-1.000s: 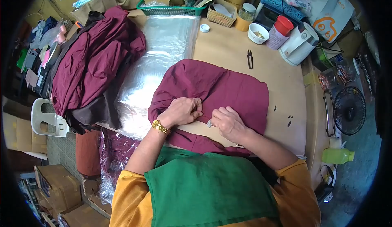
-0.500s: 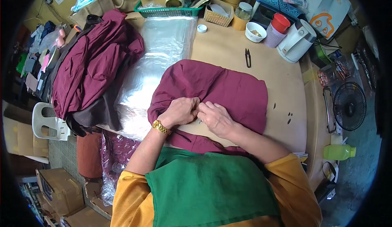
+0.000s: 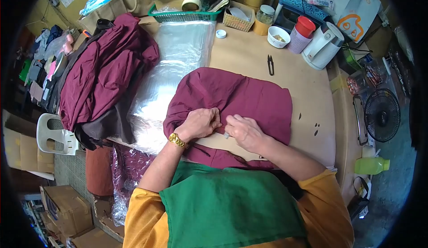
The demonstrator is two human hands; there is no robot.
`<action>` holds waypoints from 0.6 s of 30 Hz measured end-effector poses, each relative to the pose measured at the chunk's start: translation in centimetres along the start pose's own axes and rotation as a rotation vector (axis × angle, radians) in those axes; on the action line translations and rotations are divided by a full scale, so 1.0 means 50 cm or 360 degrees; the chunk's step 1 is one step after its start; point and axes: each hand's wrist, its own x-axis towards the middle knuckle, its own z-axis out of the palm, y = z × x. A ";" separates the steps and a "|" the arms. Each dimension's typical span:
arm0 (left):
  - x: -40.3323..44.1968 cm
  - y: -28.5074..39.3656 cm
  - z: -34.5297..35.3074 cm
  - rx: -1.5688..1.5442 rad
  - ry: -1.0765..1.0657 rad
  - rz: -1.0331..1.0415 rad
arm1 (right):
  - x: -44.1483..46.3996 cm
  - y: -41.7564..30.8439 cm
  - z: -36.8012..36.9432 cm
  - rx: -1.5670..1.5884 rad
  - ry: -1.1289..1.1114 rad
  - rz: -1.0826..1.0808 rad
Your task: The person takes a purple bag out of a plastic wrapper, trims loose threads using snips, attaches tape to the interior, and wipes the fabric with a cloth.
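Observation:
A maroon garment (image 3: 258,98) lies bunched on the brown-covered table (image 3: 249,51). My left hand (image 3: 203,124), with a gold watch on its wrist, pinches the garment near its lower edge. Just to the right, my right hand (image 3: 244,132) is closed, its fingers curled over the same edge. A small pale object (image 3: 226,135) shows below those fingers, too small to identify. The two hands are slightly apart. Another part of the maroon cloth (image 3: 214,156) lies nearer my body, against the green apron (image 3: 232,203).
Clear plastic sheets (image 3: 183,47) and a heap of maroon and dark garments (image 3: 104,74) lie left. Black thread snips (image 3: 270,65) rest beyond the garment. A white bowl (image 3: 278,37), a kettle (image 3: 323,47) and baskets (image 3: 187,16) line the back. A fan (image 3: 381,115) stands right.
My right hand first moved left to meet my left hand, then drew back to the right, leaving a small gap. My left hand keeps its pinch at nearly the same spot.

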 end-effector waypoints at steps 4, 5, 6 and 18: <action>0.009 0.002 0.004 0.0120 0.0011 -0.0036 | 0.026 -0.010 0.006 -0.0055 0.0093 -0.0071; 0.008 -0.001 0.009 0.0119 -0.0001 -0.0028 | 0.032 -0.015 0.015 -0.0054 0.0093 -0.0057; 0.008 -0.003 0.009 0.0120 0.0013 -0.0026 | 0.038 -0.014 0.024 -0.0048 0.0101 -0.0026; 0.011 0.000 0.014 -0.0045 0.0050 -0.0061 | 0.023 -0.044 0.016 -0.0109 0.0180 0.0361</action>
